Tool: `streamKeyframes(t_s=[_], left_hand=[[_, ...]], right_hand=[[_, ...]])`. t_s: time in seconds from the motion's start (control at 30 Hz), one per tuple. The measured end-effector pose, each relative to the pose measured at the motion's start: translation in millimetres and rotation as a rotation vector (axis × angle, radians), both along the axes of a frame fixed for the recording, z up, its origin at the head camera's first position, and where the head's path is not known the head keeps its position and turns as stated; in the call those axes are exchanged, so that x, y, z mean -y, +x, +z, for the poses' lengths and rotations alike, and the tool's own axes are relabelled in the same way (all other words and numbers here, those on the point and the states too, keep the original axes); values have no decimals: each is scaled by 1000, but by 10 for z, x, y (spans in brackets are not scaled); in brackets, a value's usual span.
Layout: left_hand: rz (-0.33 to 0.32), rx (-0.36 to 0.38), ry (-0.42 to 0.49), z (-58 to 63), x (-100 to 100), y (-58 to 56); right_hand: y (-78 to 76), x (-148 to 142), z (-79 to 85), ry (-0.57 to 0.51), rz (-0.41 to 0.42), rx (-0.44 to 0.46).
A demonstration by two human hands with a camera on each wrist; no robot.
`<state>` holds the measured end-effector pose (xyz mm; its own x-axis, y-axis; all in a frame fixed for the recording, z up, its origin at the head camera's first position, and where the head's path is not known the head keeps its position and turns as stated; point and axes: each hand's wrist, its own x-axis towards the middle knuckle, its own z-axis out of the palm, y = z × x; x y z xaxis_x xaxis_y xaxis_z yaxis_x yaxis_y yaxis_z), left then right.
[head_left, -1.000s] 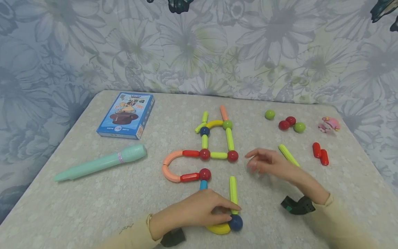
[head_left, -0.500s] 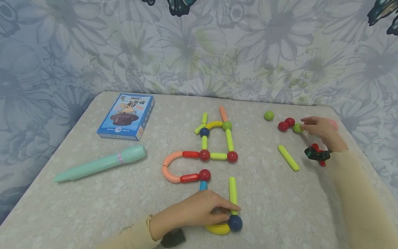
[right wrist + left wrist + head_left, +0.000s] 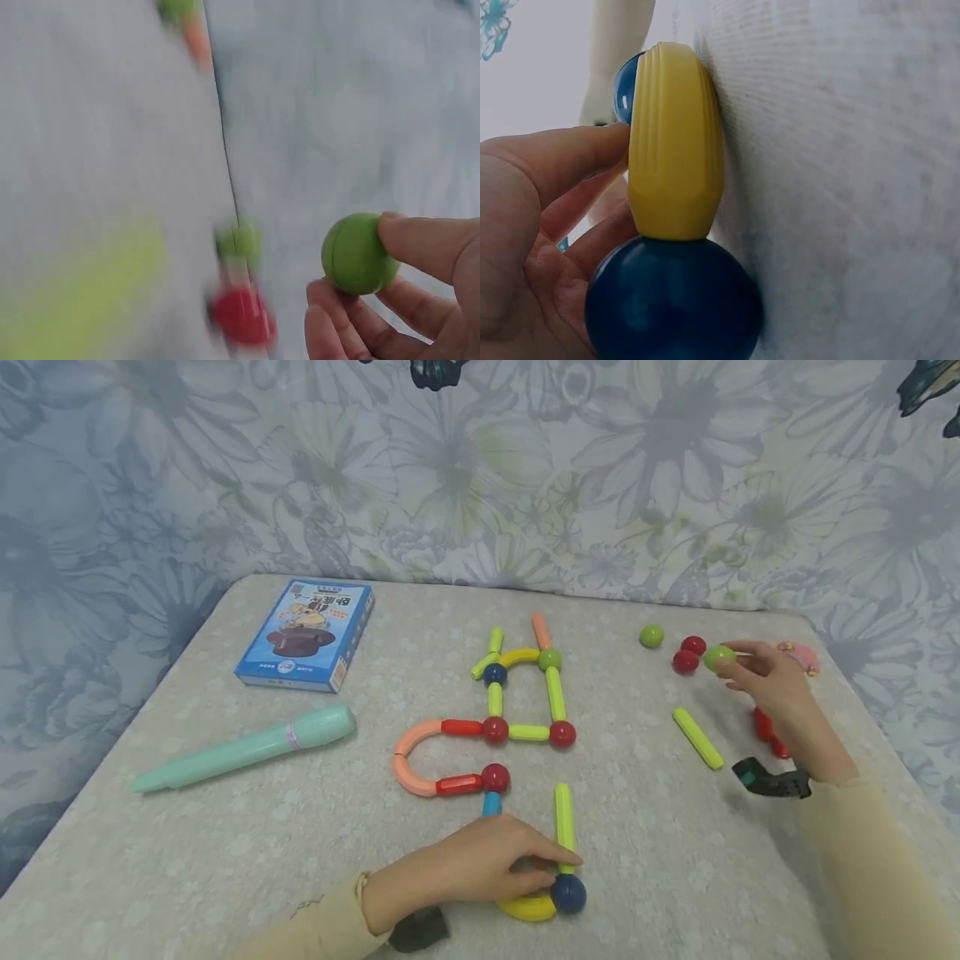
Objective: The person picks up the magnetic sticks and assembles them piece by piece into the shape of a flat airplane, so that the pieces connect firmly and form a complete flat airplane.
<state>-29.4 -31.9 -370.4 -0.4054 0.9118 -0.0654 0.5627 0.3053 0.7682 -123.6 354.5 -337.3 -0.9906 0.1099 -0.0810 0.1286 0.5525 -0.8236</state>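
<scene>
My right hand [image 3: 780,697] pinches a green ball [image 3: 718,658] between thumb and fingertips, just right of two red balls [image 3: 686,661]. In the right wrist view the green ball [image 3: 358,255] is held off the table. My left hand [image 3: 480,864] rests over the near end of a magnetic stick figure. Its thumb lies along the curved yellow stick [image 3: 676,142] by a dark blue ball [image 3: 568,894], and its index finger reaches a straight lime stick [image 3: 564,814]. Another blue ball [image 3: 675,300] joins that yellow stick. The left hand partly hides a light-blue stick [image 3: 492,803].
Joined sticks and balls, including a red ball [image 3: 495,730], continue up the table. A loose lime stick [image 3: 697,739], red sticks [image 3: 763,724], another green ball [image 3: 652,637] and a pink trinket [image 3: 802,657] lie right. A blue box [image 3: 303,635] and mint-coloured pen-shaped object [image 3: 247,750] lie left.
My right hand moved from beside the figure to the right-hand balls, took hold of a green ball and lifted it. My left hand stays in place.
</scene>
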Motion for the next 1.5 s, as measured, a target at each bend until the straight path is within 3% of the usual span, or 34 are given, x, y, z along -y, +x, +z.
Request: streamKeyframes(t_s=[0.07,0.17,0.27,0.37,0.53,0.83,0.93,1.07,1.13,1.2,1.33,1.5], left_hand=[[0,-9,2,11,8,-2],[2,-23,12,23,18,-7],[0,-42,25,23,14,-11],[-10,-57,33,13,0,-12],[-27,-85,40,-6,-13,-5],[-12,-111,18,25,9,-24],[70,-150,35,114,110,-103],[315,-264,62,239,287,-291],[426,-314,16,266,357,-379],[488,-331,-55,251,412,-441],[470,-284,-121,148,464,-507],[426,-238,-87,28,478,-521]], right_hand=[[201,351,27,-72,138,-41],[454,906,-13,-164,351,-12],[596,1287,-127,-243,450,68],[657,1457,-231,-299,462,119],[674,1498,-339,-364,470,167],[691,1486,-397,-408,460,206],[700,1486,-405,-409,451,211],[685,1470,-409,-399,444,208],[664,1460,-410,-390,448,200],[651,1453,-414,-376,450,196],[651,1456,-440,-325,479,166],[688,1454,-468,-293,499,162]])
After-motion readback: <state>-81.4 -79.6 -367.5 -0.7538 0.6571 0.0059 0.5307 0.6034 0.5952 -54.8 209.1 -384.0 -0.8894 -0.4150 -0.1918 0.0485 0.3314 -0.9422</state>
